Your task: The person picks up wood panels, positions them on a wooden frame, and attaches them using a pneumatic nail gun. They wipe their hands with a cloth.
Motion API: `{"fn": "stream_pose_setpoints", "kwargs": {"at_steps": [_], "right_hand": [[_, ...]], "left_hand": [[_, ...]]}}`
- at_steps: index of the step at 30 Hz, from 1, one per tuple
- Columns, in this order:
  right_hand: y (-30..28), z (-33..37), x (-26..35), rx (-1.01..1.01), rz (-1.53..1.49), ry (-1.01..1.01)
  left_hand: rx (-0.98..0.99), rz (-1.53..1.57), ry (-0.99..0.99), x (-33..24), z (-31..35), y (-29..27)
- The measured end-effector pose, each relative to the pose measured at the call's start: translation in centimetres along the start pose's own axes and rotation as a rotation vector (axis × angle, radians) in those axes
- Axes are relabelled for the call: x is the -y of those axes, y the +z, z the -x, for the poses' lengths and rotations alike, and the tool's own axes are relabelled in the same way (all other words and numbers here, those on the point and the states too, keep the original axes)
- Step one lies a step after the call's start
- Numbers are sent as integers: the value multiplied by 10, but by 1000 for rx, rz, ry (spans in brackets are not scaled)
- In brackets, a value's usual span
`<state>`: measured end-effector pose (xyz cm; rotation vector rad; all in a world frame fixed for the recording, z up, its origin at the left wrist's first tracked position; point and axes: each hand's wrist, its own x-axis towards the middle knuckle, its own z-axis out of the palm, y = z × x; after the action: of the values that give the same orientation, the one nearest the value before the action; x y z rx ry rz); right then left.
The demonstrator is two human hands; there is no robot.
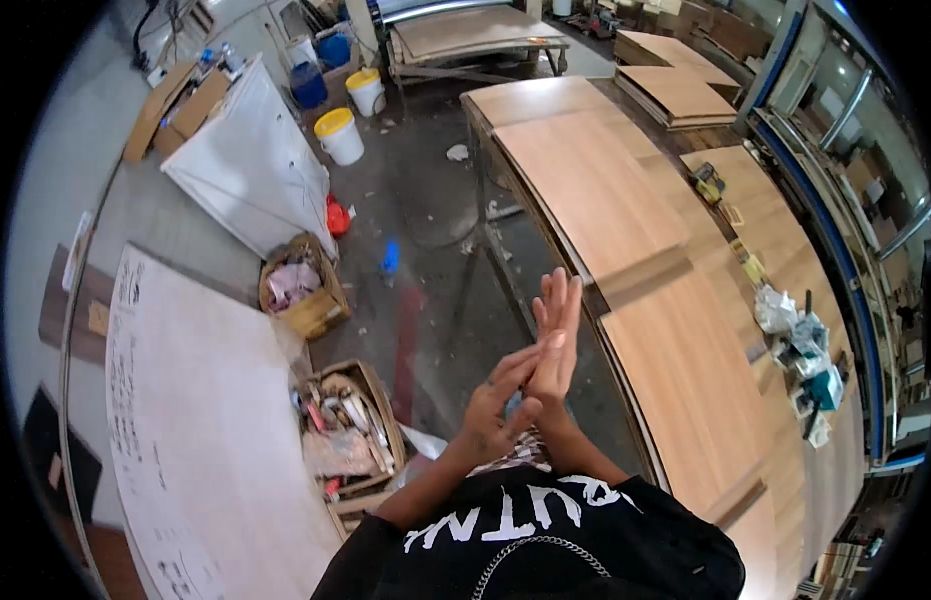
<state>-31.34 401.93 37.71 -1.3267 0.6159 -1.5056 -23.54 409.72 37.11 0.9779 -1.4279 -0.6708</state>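
Observation:
My left hand [497, 408] and my right hand [558, 345] meet in front of my body, above the floor beside a long table. The left hand's fingers stretch across the palm side of the right hand. My right hand points upward with its fingers straight and close together. I see no object held in either hand. Just right of them, light wood sheets [690, 390] lie on the table, and another wood sheet [590, 190] is farther along it.
A white board with handwriting [205, 430] is on the left, beside a carton of scraps [360, 425] and a carton with cloth [310, 300]. Yellow-lidded buckets [340, 140] stand near a white cabinet [250, 165]. Plastic bags [805, 345] and a yellow tool [707, 183] lie on the table's far side.

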Motion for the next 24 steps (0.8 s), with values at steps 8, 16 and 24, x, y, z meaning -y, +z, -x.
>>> {"fn": "stream_pose_setpoints", "kwargs": {"at_steps": [8, 16, 24], "right_hand": [[51, -210, -143, -32, 58, 155], [114, -353, -244, 235, 151, 291], [160, -476, -374, 15, 384, 353]], "left_hand": [[158, 3, -567, 97, -152, -127], [-631, -593, -973, 317, -30, -303], [-682, -223, -1081, 562, -76, -523]]}}
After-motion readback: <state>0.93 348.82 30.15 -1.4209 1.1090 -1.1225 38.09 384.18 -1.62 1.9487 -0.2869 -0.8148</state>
